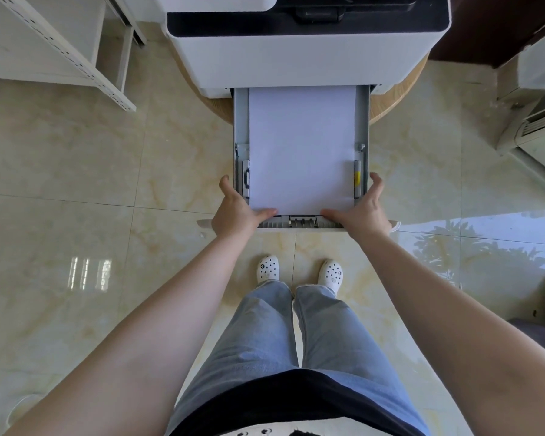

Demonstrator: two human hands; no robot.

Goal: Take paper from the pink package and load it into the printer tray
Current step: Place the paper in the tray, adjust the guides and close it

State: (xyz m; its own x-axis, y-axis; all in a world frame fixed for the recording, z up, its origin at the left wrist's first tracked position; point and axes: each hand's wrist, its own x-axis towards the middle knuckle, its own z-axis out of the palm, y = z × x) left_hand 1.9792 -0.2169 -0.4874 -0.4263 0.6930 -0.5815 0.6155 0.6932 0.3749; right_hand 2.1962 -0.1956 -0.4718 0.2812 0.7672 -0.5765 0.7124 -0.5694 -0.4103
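Note:
A white printer [299,55] stands on a round wooden stand, and its grey paper tray [241,127] is pulled out toward me. A stack of white paper [301,146] lies flat inside the tray. My left hand [236,209] grips the tray's front left corner, thumb on the paper's near edge and fingers along the outer wall. At the front right corner my right hand [361,209] holds the tray the same way. No pink package is in view.
A white metal shelf frame [60,51] stands at the left. At the right edge sits a white air-conditioner unit [538,127]. My legs and white clogs [299,272] are on the glossy tiled floor just below the tray front.

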